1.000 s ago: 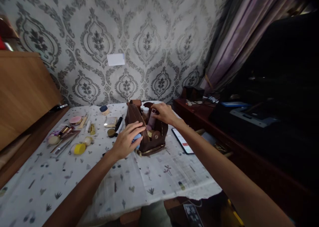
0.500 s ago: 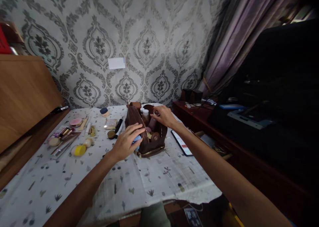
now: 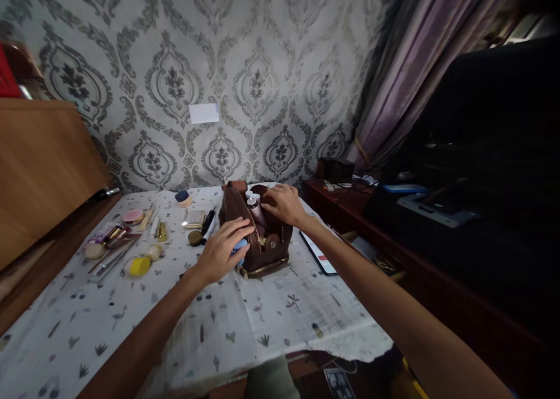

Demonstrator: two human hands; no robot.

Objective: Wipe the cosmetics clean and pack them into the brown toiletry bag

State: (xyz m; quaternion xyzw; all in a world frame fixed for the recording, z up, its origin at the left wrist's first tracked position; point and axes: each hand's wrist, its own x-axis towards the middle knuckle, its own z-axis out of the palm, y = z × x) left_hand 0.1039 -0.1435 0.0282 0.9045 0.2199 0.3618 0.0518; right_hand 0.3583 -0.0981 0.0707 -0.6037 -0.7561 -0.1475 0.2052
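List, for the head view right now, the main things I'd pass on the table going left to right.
Pink-topped round case, small gold bottle, blue-lidded jar, brown bag, phone.

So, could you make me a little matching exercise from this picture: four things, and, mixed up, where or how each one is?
Things:
1. Left hand
2. Brown bag
3. Phone
4. White card

Places and states:
A. Lying on the tablecloth, to the right of the bag
B. Up on the patterned wall
C. At the bag's left side, fingers spread
D. Open at the top, with bottles inside

Right pairs: 1-C, 2-D, 3-A, 4-B.
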